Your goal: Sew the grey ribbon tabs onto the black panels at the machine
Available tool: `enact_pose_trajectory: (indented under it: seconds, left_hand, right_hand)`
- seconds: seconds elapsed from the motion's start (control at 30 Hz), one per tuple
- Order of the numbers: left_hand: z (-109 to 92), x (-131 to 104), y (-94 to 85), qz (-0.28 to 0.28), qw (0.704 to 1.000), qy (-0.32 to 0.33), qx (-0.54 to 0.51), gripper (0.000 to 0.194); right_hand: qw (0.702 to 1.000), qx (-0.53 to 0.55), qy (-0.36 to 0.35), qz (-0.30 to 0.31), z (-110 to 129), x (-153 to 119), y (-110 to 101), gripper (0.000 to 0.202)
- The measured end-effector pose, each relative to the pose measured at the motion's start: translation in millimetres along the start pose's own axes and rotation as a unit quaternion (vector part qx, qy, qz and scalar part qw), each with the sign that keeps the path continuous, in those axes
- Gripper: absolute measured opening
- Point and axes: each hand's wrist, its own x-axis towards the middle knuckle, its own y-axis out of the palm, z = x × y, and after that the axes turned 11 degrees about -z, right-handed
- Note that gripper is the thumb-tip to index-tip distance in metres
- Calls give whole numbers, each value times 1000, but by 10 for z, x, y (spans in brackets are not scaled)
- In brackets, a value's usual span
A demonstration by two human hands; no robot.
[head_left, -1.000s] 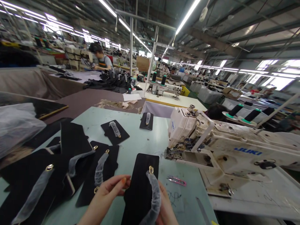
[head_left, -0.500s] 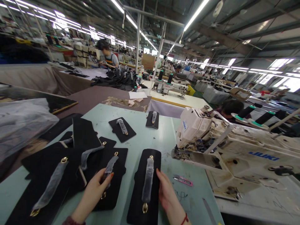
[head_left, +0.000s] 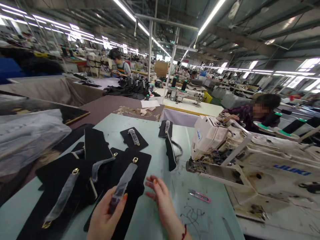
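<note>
My left hand (head_left: 107, 213) is closed around the plastic-wrapped handle (head_left: 122, 186) of a black panel (head_left: 140, 166), which has a gold ring fitting near its far end. To the right of that panel, my right hand (head_left: 162, 203) is open above the green tabletop (head_left: 181, 180), fingers apart and holding nothing. Beyond it a black panel (head_left: 170, 155) stands tilted on its edge, its handle towards the right. Several other black panels with wrapped handles overlap at the left, one of them (head_left: 97, 145) on top. A smaller panel (head_left: 140, 141) lies farther back.
A white sewing machine (head_left: 262, 170) stands at the right. Pink-handled snips (head_left: 200, 196), loose threads (head_left: 192, 215) and a metal blade (head_left: 228, 228) lie near it. Clear plastic sheeting (head_left: 30, 133) is at the left. One person (head_left: 246, 113) is behind the machine, another (head_left: 122, 66) farther back.
The panel beside my right hand has gone from the front to the back of the table, now tilted. My right hand has opened away from it. My left hand has raised its panel by the handle.
</note>
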Motion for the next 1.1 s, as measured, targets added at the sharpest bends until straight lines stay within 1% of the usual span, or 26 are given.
enact_pose_trajectory:
  seconds: [0.07,0.1,0.13,0.17,0.2,0.23,0.3,0.33,0.37,0.4,0.43,0.47,0.5,0.53,0.57,0.6,0.63,0.67,0.7,0.73,0.77,0.8,0.83,0.93,1.0,1.1]
  left_hand:
    - [-49,24,-23,57,996,65,-20,17]
    - [-67,57,-42,76,990,112,-33,14]
    - [-84,103,-60,88,982,164,-44,14]
    - [-102,158,-71,95,970,218,-53,18]
    - [-123,216,-71,101,957,267,-57,23]
    - [-149,274,-56,110,943,308,-57,28]
    - [-214,365,17,126,922,364,-50,32]
    - [-249,392,73,127,915,381,-46,33]
    - [-283,406,136,120,910,394,-41,33]
    - [-313,408,203,108,910,398,-31,34]
    - [-338,397,274,86,918,386,-17,37]
    - [-355,374,345,55,934,354,-1,42]
    - [-366,341,417,28,953,300,11,53]
    - [-372,297,489,14,975,221,8,65]
    - [-375,243,562,23,993,118,-14,76]
    - [-379,182,635,62,996,-2,-56,81]
    - [-387,117,708,125,977,-129,-111,80]
    - [-400,54,781,200,933,-248,-166,75]
    - [-420,0,852,262,874,-350,-212,69]
    - [-449,-38,923,299,818,-427,-242,64]
    - [-485,-54,993,312,778,-481,-258,60]
    - [-525,-46,1062,309,756,-513,-265,57]
    - [-568,-13,1131,298,749,-528,-268,54]
    - [-679,199,1345,267,765,-513,-284,49]
    - [-720,366,1497,276,771,-490,-299,42]
    - [-740,543,1719,307,771,-471,-299,33]
  right_hand:
    - [989,-2,-103,-103,182,-2,-113,63]
    - [979,-17,-154,-135,313,-10,-179,61]
    - [970,-46,-195,-141,451,-34,-244,57]
    - [964,-86,-223,-119,583,-79,-302,52]
    - [959,-137,-236,-71,696,-143,-347,47]
    - [953,-196,-233,-3,783,-222,-377,42]
    - [925,-302,-181,142,866,-392,-400,34]
    - [913,-330,-143,193,867,-466,-401,32]
    - [909,-337,-111,221,851,-523,-404,31]
    - [914,-324,-91,224,827,-561,-413,32]
    - [929,-297,-88,203,802,-579,-431,34]
    - [945,-264,-102,166,783,-578,-457,35]
    - [957,-231,-124,123,772,-562,-489,37]
    - [964,-204,-148,86,768,-533,-523,39]
    - [968,-182,-165,56,771,-496,-555,40]
    - [970,-166,-177,31,778,-454,-579,41]
    - [971,-152,-183,14,785,-410,-596,42]
    - [972,-140,-187,0,790,-366,-605,42]
    - [972,-134,-194,-14,792,-324,-609,41]
    - [969,-136,-205,-27,792,-285,-612,40]
    - [965,-144,-216,-38,790,-250,-620,38]
    - [960,-161,-225,-47,786,-220,-636,35]
    - [953,-186,-233,-55,782,-195,-662,32]
    - [929,-274,-234,-79,776,-141,-780,29]
    - [922,-304,-223,-88,776,-107,-854,39]
    - [930,-289,-199,-111,772,-25,-907,48]
